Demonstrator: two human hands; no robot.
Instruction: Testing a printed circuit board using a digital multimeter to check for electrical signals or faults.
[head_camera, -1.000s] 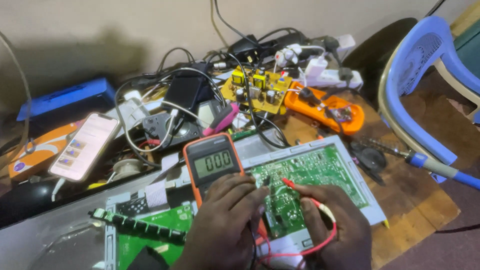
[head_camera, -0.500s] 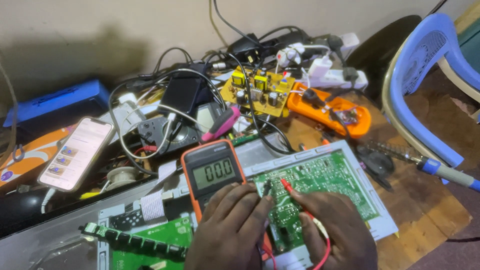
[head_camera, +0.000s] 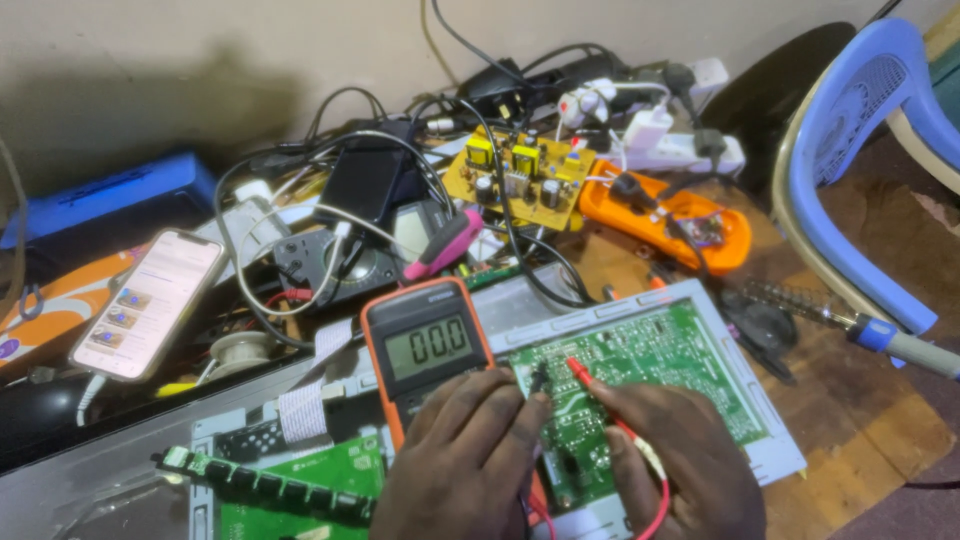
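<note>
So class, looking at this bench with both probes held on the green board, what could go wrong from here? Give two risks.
The red probe and black probe tips sit close together among dense parts on the green circuit board; a slip might bridge neighbouring points. The left hand partly covers the orange multimeter, so nudging it seems possible. Loose cables crowd the bench and could snag the leads.
</note>
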